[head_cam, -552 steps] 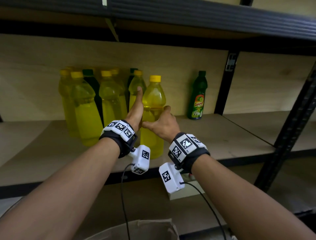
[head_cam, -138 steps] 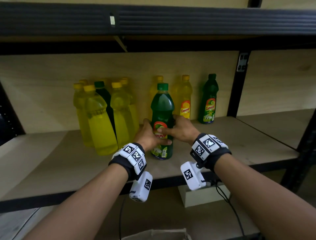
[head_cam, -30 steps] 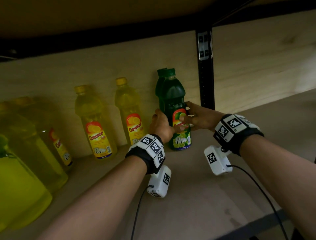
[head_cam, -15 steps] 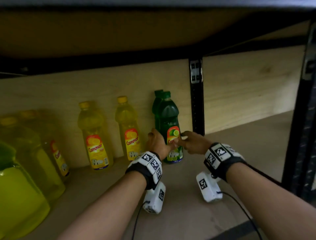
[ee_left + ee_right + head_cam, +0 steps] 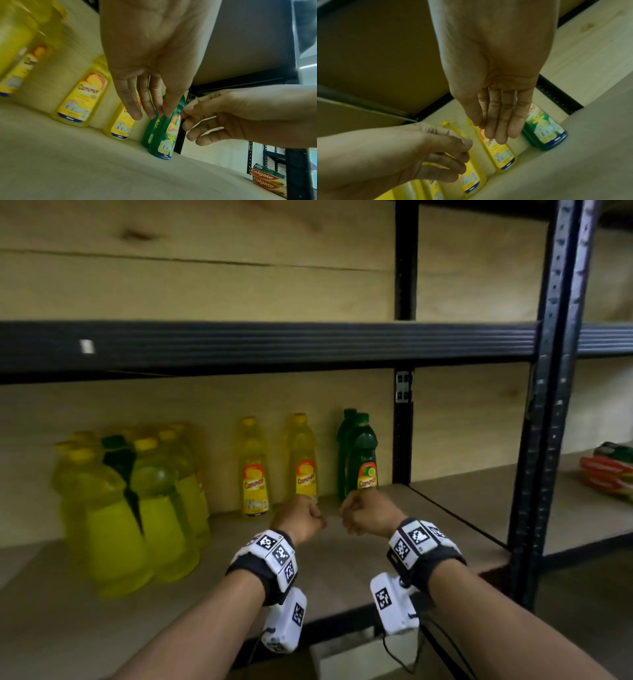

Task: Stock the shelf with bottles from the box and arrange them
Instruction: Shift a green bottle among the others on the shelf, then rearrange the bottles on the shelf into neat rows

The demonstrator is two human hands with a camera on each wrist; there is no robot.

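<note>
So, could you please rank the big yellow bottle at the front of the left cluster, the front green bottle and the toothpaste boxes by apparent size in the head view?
1. Big yellow bottle: largest, though also nearest the camera.
2. Front green bottle.
3. Toothpaste boxes: smallest, but cut off by the frame edge, so unsure.

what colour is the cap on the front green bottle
Green, matching the front green bottle; the cap shows best in the head view.

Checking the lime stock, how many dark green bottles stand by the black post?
2: front green bottle beside the black post, second green bottle directly behind it, mostly hidden.
</note>
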